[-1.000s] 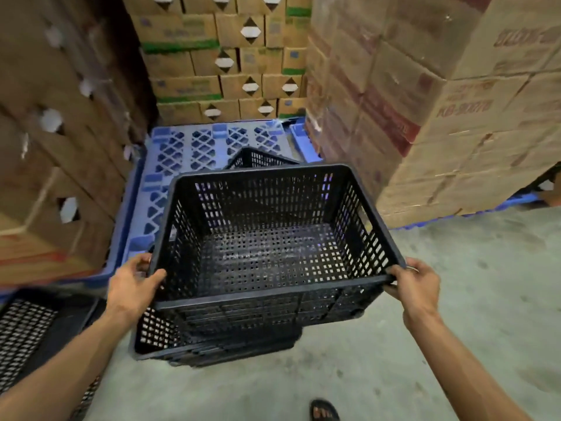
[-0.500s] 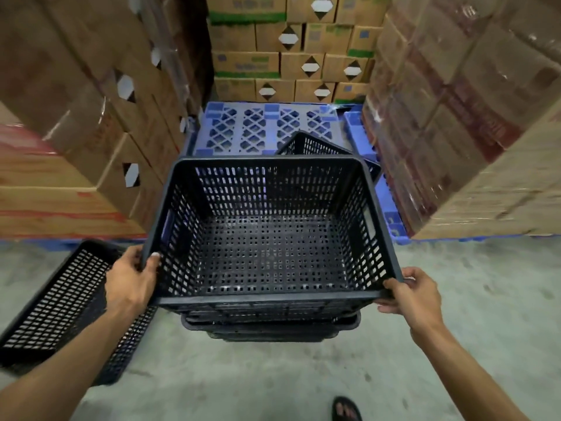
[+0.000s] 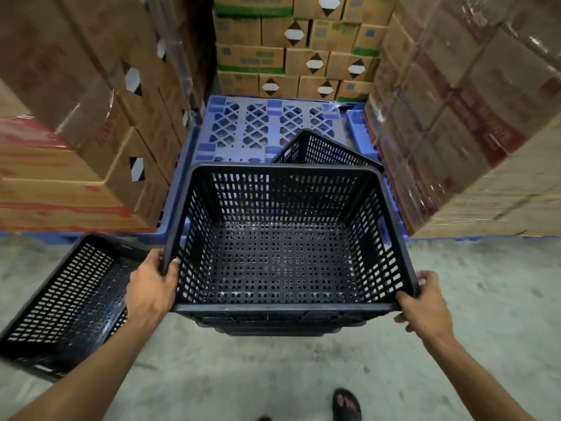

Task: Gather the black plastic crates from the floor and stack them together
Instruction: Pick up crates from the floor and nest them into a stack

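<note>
Head view, change: over the last second the held stack of black crates [image 3: 282, 259] has been swung from the right-hand boxes to face squarely down the aisle, and a loose crate on the left has come fully into view.
Head view, meaning for the task: the stack is judged to be carried toward the crates not yet gathered; two remain apart from it.
Left hand [image 3: 150, 287]: closed on the near left corner of the top crate's rim, thumb over the edge, fingers wrapped outside.
Right hand [image 3: 423, 308]: closed on the near right corner of the same rim, fingers curled under it.
Held stack: nested, at least two further rims showing below the top crate at its near edge; whether it is clear of the floor cannot be told.
Loose crate, left [image 3: 65, 302]: lying tilted on the concrete floor [image 3: 485, 299], just beside the left hand, open side toward the stack.
Second loose crate [image 3: 321, 150]: tipped up behind the stack's far wall, on the blue plastic pallet [image 3: 267, 129].
Surroundings: cardboard boxes [image 3: 100, 117] stacked high on the left, wrapped cardboard boxes [image 3: 473, 117] on the right, more at the aisle's end.
Obstruction: the aisle is narrow, and the far crate is reachable only past the stack; a sandalled foot [image 3: 346, 405] stands near below.
</note>
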The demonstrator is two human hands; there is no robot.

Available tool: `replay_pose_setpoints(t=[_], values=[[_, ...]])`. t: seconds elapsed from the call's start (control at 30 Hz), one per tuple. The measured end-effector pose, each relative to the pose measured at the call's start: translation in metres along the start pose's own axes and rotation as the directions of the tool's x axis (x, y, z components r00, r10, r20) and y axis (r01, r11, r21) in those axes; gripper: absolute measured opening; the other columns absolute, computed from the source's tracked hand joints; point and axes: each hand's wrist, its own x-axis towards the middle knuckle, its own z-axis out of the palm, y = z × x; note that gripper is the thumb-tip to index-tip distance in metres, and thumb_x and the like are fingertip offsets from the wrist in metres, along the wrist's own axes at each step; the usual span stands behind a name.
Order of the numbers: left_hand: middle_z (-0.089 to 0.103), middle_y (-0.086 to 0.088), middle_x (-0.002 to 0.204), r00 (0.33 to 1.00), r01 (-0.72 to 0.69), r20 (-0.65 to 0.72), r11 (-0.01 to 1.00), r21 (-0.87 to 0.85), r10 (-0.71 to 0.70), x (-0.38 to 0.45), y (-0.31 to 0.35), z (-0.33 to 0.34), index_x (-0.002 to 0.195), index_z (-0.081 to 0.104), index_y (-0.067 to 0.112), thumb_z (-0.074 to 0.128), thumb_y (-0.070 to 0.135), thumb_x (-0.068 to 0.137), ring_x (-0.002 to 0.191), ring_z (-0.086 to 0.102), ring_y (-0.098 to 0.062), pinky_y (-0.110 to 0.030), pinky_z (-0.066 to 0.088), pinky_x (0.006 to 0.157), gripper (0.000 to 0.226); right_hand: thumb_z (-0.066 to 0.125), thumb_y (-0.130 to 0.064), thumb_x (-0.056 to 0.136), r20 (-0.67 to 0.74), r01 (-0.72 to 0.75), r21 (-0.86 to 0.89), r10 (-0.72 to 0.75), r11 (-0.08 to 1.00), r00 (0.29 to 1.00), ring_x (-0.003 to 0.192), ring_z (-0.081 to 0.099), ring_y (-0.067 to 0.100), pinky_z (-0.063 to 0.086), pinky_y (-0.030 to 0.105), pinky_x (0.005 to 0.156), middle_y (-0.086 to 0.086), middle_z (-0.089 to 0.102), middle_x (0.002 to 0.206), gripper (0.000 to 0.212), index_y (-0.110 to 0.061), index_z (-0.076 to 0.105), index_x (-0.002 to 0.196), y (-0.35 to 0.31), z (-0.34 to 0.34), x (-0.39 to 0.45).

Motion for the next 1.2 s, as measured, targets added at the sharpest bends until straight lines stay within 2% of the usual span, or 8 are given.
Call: replay_pose_setpoints(t=[0.1, 0.17, 0.3, 0.5, 0.73, 0.83, 0.97, 1.2], values=[[0.067, -0.026, 0.103, 0.999, 0.051, -0.002, 0.977, 0.206, -0.052, 0.002, 0.012, 0.003, 0.117, 0.052, 0.019, 0.052, 0.034, 0.092, 0.093, 0.063, -0.049, -0.050, 0.048, 0.077, 0.029, 0.063, -0.012, 0.069, 0.031, 0.114, -0.402, -0.111, 0.909, 0.993, 0.111, 0.052, 0.041, 0.048, 0.051, 0.087, 0.012, 0.048, 0.123, 0.062, -0.018, 0.038, 0.126, -0.020, 0.003, 0.008], [0.064, -0.025, 0.106, 0.993, 0.103, 0.037, 0.964, 0.245, -0.116, 0.005, 0.018, 0.005, 0.115, 0.046, 0.017, 0.050, 0.032, 0.093, 0.095, 0.062, -0.048, -0.048, 0.045, 0.076, 0.027, 0.067, -0.016, 0.071, 0.072, 0.148, -0.493, -0.130, 0.857, 0.989, 0.118, 0.046, 0.044, 0.045, 0.054, 0.093, 0.016, 0.043, 0.132, 0.079, -0.015, 0.028, 0.140, -0.031, 0.006, 0.014], [0.062, -0.023, 0.101, 0.995, 0.092, 0.009, 0.970, 0.224, -0.096, 0.007, 0.017, 0.017, 0.097, 0.029, 0.021, 0.046, 0.027, 0.090, 0.086, 0.062, -0.044, -0.043, 0.039, 0.068, 0.019, 0.060, -0.023, 0.082, -0.056, 0.191, -0.348, -0.224, 0.918, 0.973, 0.095, 0.066, 0.040, 0.053, 0.048, 0.082, 0.014, 0.068, 0.115, 0.054, -0.021, 0.035, 0.129, -0.026, 0.017, 0.020], [0.062, -0.023, 0.101, 0.998, 0.067, -0.033, 0.969, 0.239, -0.060, 0.005, 0.017, 0.019, 0.095, 0.028, 0.020, 0.047, 0.025, 0.086, 0.085, 0.061, -0.045, -0.045, 0.037, 0.066, 0.022, 0.057, -0.025, 0.083, -0.173, 0.196, -0.291, -0.253, 0.936, 0.952, 0.092, 0.066, 0.041, 0.052, 0.047, 0.079, 0.015, 0.071, 0.108, 0.048, -0.022, 0.043, 0.129, -0.016, 0.022, 0.020], [0.044, -0.023, 0.134, 0.974, 0.096, 0.182, 0.972, 0.214, -0.136, -0.004, 0.031, -0.002, 0.131, 0.031, 0.011, 0.045, 0.029, 0.094, 0.117, 0.051, -0.049, -0.054, 0.043, 0.091, 0.044, 0.044, -0.051, 0.094, 0.059, 0.239, -0.522, -0.244, 0.819, 0.968, 0.125, 0.042, 0.044, 0.042, 0.051, 0.094, 0.020, 0.039, 0.145, 0.086, -0.012, -0.001, 0.156, -0.016, 0.015, 0.014], [0.015, -0.020, 0.158, 0.931, 0.139, 0.293, 0.955, 0.264, -0.216, -0.011, 0.045, -0.011, 0.154, 0.007, 0.012, 0.051, 0.041, 0.093, 0.143, 0.023, -0.044, -0.056, 0.029, 0.112, 0.080, 0.042, -0.059, 0.093, 0.228, 0.333, -0.508, -0.249, 0.794, 0.941, 0.139, 0.029, 0.040, 0.038, 0.053, 0.104, 0.013, 0.014, 0.161, 0.091, -0.015, -0.006, 0.156, -0.016, 0.002, 0.009], [-0.003, -0.013, 0.164, 0.924, 0.102, 0.326, 0.952, 0.288, -0.198, -0.030, 0.082, -0.007, 0.156, -0.002, 0.024, 0.050, 0.047, 0.093, 0.150, 0.003, -0.040, -0.057, 0.011, 0.118, 0.086, 0.046, -0.063, 0.089, 0.348, 0.358, -0.408, -0.219, 0.840, 0.911, 0.146, 0.019, 0.039, 0.032, 0.056, 0.110, 0.007, -0.002, 0.166, 0.092, -0.027, -0.006, 0.156, -0.015, -0.025, -0.001], [0.030, -0.014, 0.152, 0.927, 0.050, 0.374, 0.995, -0.087, -0.014, -0.095, 0.196, 0.027, 0.149, 0.034, 0.019, 0.057, 0.031, 0.094, 0.132, 0.043, -0.035, -0.044, 0.039, 0.109, 0.060, 0.046, -0.065, 0.089, 0.411, 0.360, -0.227, -0.246, 0.905, 0.878, 0.150, 0.006, 0.037, 0.019, 0.055, 0.117, 0.008, -0.007, 0.165, 0.090, -0.031, -0.004, 0.156, -0.011, -0.083, 0.011]])
